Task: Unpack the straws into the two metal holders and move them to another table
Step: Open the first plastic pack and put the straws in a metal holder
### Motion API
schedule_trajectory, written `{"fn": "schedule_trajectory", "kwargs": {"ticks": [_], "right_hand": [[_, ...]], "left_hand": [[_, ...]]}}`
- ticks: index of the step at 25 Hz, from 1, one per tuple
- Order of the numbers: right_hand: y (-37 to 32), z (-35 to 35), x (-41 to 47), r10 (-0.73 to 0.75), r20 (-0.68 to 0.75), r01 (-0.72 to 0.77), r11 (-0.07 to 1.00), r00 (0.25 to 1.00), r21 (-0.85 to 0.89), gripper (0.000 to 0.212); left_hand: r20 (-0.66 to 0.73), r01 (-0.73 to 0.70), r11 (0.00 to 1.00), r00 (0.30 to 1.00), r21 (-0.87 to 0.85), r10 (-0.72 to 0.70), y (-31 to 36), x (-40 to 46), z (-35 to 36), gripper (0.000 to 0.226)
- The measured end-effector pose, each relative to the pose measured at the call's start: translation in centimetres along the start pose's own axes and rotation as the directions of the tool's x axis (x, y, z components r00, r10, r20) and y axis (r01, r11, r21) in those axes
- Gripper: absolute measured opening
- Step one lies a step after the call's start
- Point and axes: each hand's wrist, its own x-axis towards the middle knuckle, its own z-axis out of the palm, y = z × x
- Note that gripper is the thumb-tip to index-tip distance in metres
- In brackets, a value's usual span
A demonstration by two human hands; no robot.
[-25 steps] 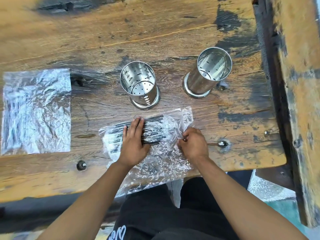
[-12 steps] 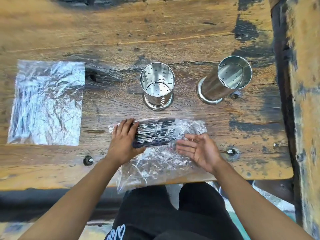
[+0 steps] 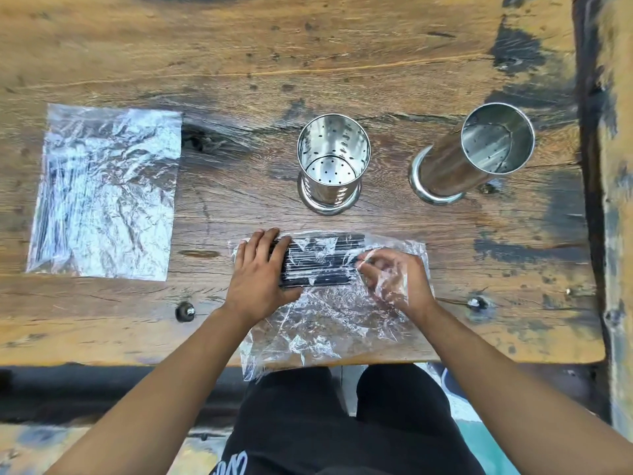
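A bundle of black straws lies inside a clear plastic bag near the table's front edge. My left hand lies flat on the left end of the bundle, pressing it through the plastic. My right hand is inside the bag's open right end, fingers curled at the straw tips. Two empty perforated metal holders stand behind: one in the middle, the other to the right.
A second clear bag with dark straws lies flat at the left of the worn wooden table. Bolt heads stick up near the front edge. A wooden beam runs along the right.
My right hand has gone from the bag's outer edge into its open end, and now reaches the straw tips. My left hand stays pressed on the bundle.
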Motion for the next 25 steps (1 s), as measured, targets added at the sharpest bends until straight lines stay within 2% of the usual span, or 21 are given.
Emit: {"fn": "schedule_trajectory", "kwargs": {"ticks": [1,2,4,6,7,8,9,11,13,16,18,22,25], "right_hand": [[0.0,0.1,-0.2,-0.157,-0.005,0.151,0.962,0.988,-0.225,0.009],[0.1,0.4,-0.4,-0.309,0.006,0.286,0.872,0.951,-0.397,0.016],[0.4,0.9,0.0,-0.510,0.010,0.429,0.712,0.860,-0.556,0.033],[0.4,1.0,0.1,-0.478,0.048,0.438,0.753,0.877,-0.491,0.047],[0.3,1.0,0.1,-0.510,0.075,0.457,0.685,0.857,-0.567,0.056],[0.2,0.8,-0.2,-0.510,0.188,0.501,0.593,0.839,-0.630,0.062],[0.4,0.7,-0.3,-0.461,0.281,0.519,0.548,0.842,-0.655,0.065],[-0.2,0.5,-0.7,-0.372,0.379,0.529,0.524,0.847,-0.667,0.071],[-0.6,0.8,-0.5,-0.370,0.382,0.524,0.451,0.847,-0.722,0.072],[-1.0,1.5,0.1,-0.275,0.403,0.467,0.237,0.873,-0.852,0.084],[-1.2,2.2,0.4,-0.207,0.402,0.438,0.171,0.892,-0.883,0.087],[-2.2,3.1,0.5,-0.223,0.419,0.440,0.051,0.880,-0.897,0.082],[-2.5,3.9,0.6,-0.168,0.407,0.418,0.032,0.898,-0.908,0.079]], "left_hand": [[0.009,0.006,1.000,1.000,0.006,-0.006,0.1,0.0,0.0,0.110],[0.016,0.012,1.000,1.000,0.010,-0.012,0.3,0.0,0.0,0.111],[0.024,0.023,1.000,0.999,0.011,-0.023,0.5,0.2,0.0,0.112],[0.029,0.024,1.000,0.999,0.015,-0.024,0.5,0.3,-0.1,0.110],[0.028,0.021,1.000,0.999,0.018,-0.021,0.5,0.2,-0.1,0.109],[0.027,0.017,1.000,0.999,0.021,-0.018,0.4,0.2,-0.1,0.108],[0.030,0.015,1.000,0.999,0.028,-0.016,0.4,0.1,0.0,0.107],[0.036,0.008,0.999,0.999,0.046,-0.010,0.2,-0.1,0.1,0.106],[0.029,-0.001,0.999,1.000,0.050,0.000,0.1,-0.1,0.4,0.106],[0.002,-0.006,1.000,1.000,0.008,0.006,-0.2,-0.4,0.8,0.109],[-0.014,-0.010,1.000,1.000,-0.009,0.010,-0.4,-0.5,1.2,0.111],[-0.020,-0.020,1.000,1.000,0.010,0.020,-0.6,-0.4,1.8,0.110],[-0.021,-0.032,0.998,0.999,0.052,0.033,-0.8,-0.4,2.4,0.109]]}}
